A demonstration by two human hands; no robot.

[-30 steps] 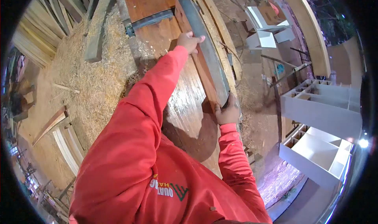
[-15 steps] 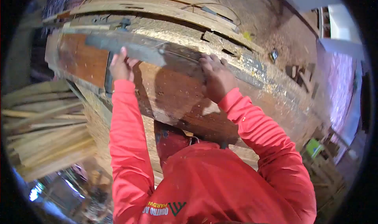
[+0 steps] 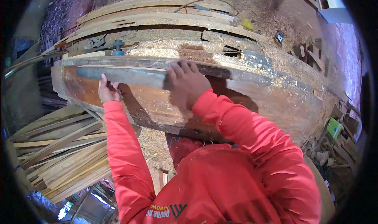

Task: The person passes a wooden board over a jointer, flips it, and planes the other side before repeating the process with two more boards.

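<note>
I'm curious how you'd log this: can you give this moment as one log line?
left hand: gripping grey board | right hand: pressing on grey board | board lies on reddish wooden slab | sawdust around

Dim daylight, heavy fisheye distortion

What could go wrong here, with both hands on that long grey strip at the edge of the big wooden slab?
The grey strip is long and held only near its ends, by the left hand and right hand, so it might tilt or slip. Fingers along its edge could get pinched against the wooden slab. Loose sawdust on top could make the grip or the surface slippery.
</note>
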